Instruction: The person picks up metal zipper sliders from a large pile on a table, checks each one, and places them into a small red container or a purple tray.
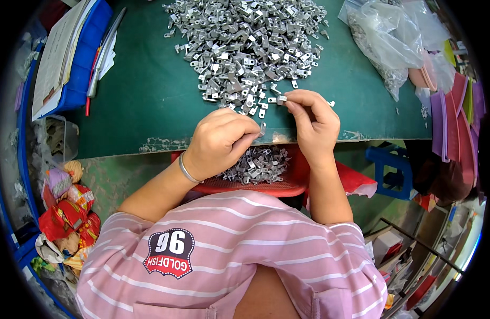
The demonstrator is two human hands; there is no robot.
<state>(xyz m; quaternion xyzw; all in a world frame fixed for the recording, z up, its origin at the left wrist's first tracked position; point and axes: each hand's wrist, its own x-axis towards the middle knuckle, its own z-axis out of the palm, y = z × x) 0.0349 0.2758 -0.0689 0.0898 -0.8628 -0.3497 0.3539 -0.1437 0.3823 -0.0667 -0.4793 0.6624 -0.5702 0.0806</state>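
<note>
A large heap of small silvery metal brackets [250,48] with holes covers the middle of the green table [138,90]. My right hand [316,119] pinches one metal bracket [281,100] between thumb and fingertips at the heap's near edge. Close to the table's front edge, my left hand [218,138] is closed, thumb against fingers, on another small metal bracket [263,128]. Below both hands, a red basket [279,187] at my lap holds more of these brackets [261,164].
A blue tray of papers [88,58] stands at the left, with a red pen [88,101] beside it. Clear plastic bags [385,37] with metal parts lie at the back right. A blue stool [391,170] stands below the table's right side.
</note>
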